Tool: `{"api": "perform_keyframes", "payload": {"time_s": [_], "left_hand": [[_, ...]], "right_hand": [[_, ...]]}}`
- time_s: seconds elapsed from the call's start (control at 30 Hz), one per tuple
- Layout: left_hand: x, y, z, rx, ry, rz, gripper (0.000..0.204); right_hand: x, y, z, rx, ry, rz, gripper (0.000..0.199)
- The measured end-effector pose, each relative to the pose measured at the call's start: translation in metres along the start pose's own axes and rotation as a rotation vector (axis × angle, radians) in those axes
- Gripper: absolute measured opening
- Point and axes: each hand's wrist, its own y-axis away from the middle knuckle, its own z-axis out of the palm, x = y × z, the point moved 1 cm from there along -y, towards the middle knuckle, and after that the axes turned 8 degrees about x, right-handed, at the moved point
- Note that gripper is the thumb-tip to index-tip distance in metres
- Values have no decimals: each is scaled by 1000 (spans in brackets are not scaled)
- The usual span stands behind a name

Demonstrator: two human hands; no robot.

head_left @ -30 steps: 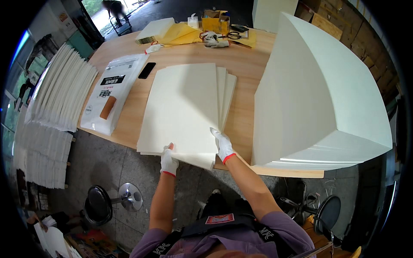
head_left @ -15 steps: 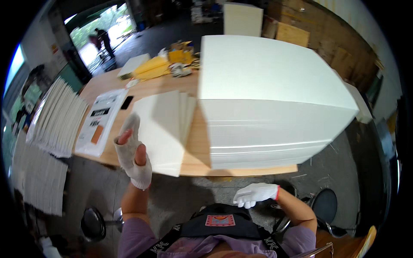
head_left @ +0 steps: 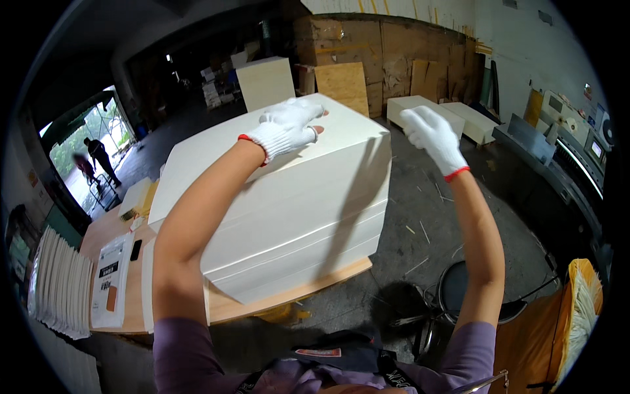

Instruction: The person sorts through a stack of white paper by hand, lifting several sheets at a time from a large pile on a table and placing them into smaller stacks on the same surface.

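has the left hand (head_left: 287, 125), in a white knit glove with a red cuff, palm down over the top of the tall stack of white sheets (head_left: 295, 223), thumb held apart from the loosely stretched fingers; cannot tell whether touching the top sheet or just above it. has the right hand (head_left: 433, 134), gloved alike, raised in the air just past the stack's right edge, fingers together and pointing up and to the left; cannot tell how far curled. under the stack, the wooden table (head_left: 136, 285). to the left, partly hidden by the left arm, a low pile of white sheets (head_left: 148, 282); near it, a black phone (head_left: 136, 250) beside a white plastic package (head_left: 111, 282). at the table's left end, a row of white bundles (head_left: 59, 282). below the right hand, a black stool (head_left: 456, 287). beyond the stack, a plywood board (head_left: 344, 88); farther right, a grey machine (head_left: 564, 144). far left, in a bright doorway, a person in dark clothing (head_left: 102, 157).
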Motion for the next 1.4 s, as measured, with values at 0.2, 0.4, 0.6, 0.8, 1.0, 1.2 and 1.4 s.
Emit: {"api": "perform_keyframes", "payload": {"time_s": [0.2, 0.4, 0.6, 0.8, 1.0, 1.2, 1.4], "left_hand": [[-6, -39, 29, -213, 22, -154, 46], [-52, -49, 31, -323, -166, -187, 59], [-25, -53, 29, -351, -70, -109, 55], [-91, -104, 51, -333, -42, -122, 61], [-175, -143, 102, -576, -373, -246, 73], [-241, -143, 147, -469, -230, -451, 82], [-277, -140, 166, -424, -33, -365, 72]], "right_hand": [[11, -29, 12, -337, 655, -165, 59], [0, -40, 17, -499, 854, -369, 46], [-1, -46, 17, -533, 802, -342, 37], [-5, -43, 19, -467, 786, -319, 29], [-4, -41, 16, -456, 813, -427, 28], [-2, -43, 15, -481, 819, -430, 28], [-12, -49, 16, -574, 820, -326, 30]]}}
